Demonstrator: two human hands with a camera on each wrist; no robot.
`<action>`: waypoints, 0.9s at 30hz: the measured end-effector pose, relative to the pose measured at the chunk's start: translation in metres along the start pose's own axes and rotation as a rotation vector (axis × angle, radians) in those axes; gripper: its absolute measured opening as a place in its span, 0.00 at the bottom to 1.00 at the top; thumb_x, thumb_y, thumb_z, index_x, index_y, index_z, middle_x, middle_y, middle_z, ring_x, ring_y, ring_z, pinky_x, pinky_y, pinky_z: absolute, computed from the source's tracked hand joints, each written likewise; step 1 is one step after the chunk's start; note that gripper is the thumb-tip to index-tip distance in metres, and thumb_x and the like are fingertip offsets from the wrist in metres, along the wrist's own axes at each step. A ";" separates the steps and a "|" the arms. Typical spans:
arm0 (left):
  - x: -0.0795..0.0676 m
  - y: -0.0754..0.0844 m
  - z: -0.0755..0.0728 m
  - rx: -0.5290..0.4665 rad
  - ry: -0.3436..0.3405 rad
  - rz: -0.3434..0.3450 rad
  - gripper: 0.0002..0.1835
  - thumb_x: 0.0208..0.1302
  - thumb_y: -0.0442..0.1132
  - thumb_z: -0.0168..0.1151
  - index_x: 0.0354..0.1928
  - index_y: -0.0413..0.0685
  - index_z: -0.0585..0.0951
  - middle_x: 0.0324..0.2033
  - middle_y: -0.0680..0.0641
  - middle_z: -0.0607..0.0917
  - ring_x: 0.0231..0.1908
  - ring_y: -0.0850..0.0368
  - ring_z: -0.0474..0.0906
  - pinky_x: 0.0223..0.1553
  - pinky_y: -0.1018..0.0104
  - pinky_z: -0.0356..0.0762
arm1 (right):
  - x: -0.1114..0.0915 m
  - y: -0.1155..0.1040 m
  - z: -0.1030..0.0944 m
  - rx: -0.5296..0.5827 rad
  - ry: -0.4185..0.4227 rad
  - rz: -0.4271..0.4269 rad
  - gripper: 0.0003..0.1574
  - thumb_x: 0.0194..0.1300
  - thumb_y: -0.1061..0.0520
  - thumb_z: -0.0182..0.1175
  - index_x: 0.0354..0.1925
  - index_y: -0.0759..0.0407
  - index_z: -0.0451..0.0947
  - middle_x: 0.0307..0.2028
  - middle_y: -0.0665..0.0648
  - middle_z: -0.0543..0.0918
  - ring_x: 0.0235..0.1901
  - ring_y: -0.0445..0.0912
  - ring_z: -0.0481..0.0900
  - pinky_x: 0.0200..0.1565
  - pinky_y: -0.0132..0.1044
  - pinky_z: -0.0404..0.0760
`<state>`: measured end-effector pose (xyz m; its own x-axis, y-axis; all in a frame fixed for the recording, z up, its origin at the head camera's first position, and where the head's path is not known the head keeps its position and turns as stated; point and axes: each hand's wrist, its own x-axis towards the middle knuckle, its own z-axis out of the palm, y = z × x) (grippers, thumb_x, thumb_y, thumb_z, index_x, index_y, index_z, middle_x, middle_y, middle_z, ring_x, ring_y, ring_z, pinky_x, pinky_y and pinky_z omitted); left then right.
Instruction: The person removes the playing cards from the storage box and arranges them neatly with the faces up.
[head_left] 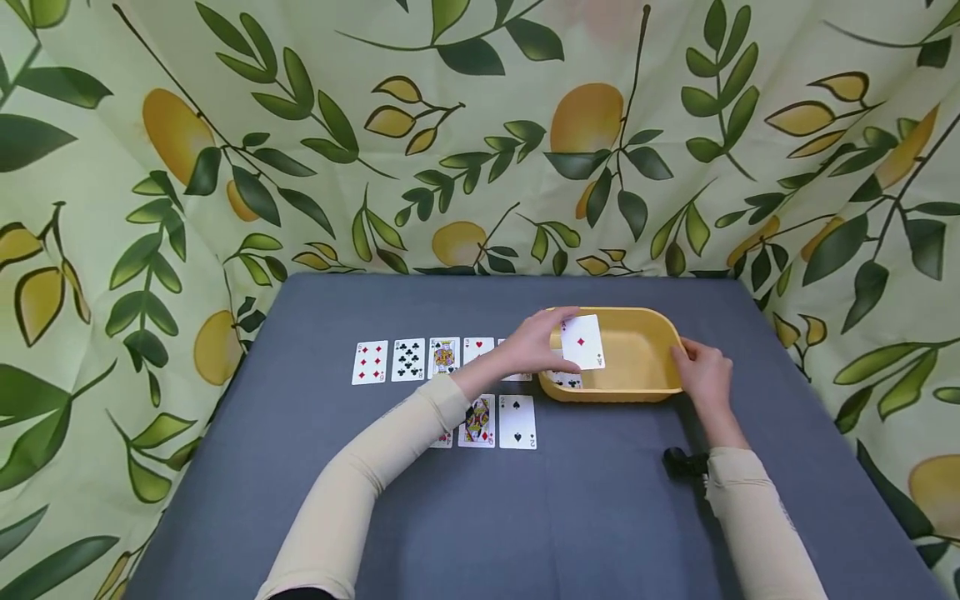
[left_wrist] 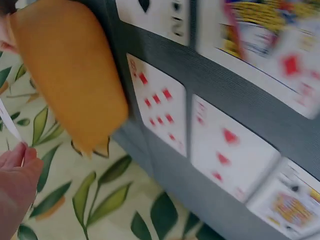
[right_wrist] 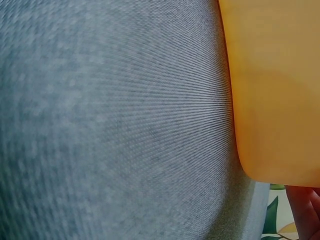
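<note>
My left hand (head_left: 536, 340) pinches an ace of diamonds (head_left: 582, 342) over the left part of a yellow plastic basin (head_left: 637, 354). In the left wrist view that hand's fingertips (left_wrist: 22, 152) grip the card's edge. My right hand (head_left: 705, 372) holds the basin's right rim between thumb and fingers. A black-suited playing card (head_left: 566, 379) lies inside the basin at the left, partly covered by the hand and the ace. In the right wrist view the basin's wall (right_wrist: 280, 100) hides most of the right hand.
Left of the basin, a back row has a six of diamonds (head_left: 371, 362), a club card (head_left: 408, 360), a king (head_left: 444, 357), a three of hearts (left_wrist: 232, 145) and another diamond card (left_wrist: 159, 102). In front lie a face card (head_left: 477, 422), a two of spades (head_left: 517, 422) and a half-hidden red card.
</note>
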<state>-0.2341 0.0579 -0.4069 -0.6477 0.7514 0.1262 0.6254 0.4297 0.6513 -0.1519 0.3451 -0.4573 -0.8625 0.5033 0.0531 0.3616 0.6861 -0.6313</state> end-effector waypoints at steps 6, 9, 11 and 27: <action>-0.042 -0.016 -0.030 -0.010 0.016 -0.064 0.51 0.47 0.48 0.79 0.72 0.46 0.63 0.68 0.48 0.70 0.66 0.50 0.63 0.66 0.55 0.62 | 0.000 -0.002 0.002 -0.002 -0.010 -0.005 0.29 0.75 0.50 0.48 0.63 0.69 0.71 0.55 0.72 0.77 0.51 0.64 0.77 0.49 0.55 0.79; -0.064 -0.026 -0.043 -0.014 0.026 -0.098 0.51 0.47 0.47 0.79 0.72 0.47 0.63 0.68 0.49 0.70 0.67 0.51 0.62 0.67 0.53 0.61 | 0.000 -0.002 0.002 0.005 -0.012 0.001 0.29 0.75 0.49 0.48 0.63 0.69 0.70 0.55 0.72 0.77 0.52 0.64 0.77 0.50 0.55 0.79; -0.079 -0.034 -0.051 -0.009 0.030 -0.109 0.50 0.47 0.47 0.79 0.72 0.46 0.64 0.67 0.48 0.70 0.67 0.51 0.62 0.67 0.52 0.61 | 0.000 -0.002 0.001 0.004 -0.011 0.003 0.29 0.75 0.49 0.48 0.63 0.68 0.70 0.55 0.72 0.77 0.52 0.65 0.76 0.50 0.55 0.78; -0.206 -0.097 -0.060 -0.058 0.072 -0.193 0.46 0.47 0.40 0.78 0.69 0.39 0.66 0.66 0.42 0.71 0.65 0.46 0.65 0.66 0.50 0.61 | 0.003 -0.002 0.000 -0.002 -0.026 0.026 0.31 0.75 0.47 0.46 0.65 0.66 0.69 0.56 0.72 0.76 0.54 0.65 0.74 0.52 0.55 0.76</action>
<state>-0.1872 -0.1684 -0.4513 -0.7835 0.6197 0.0465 0.4622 0.5310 0.7102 -0.1555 0.3452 -0.4559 -0.8617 0.5071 0.0171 0.3843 0.6742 -0.6307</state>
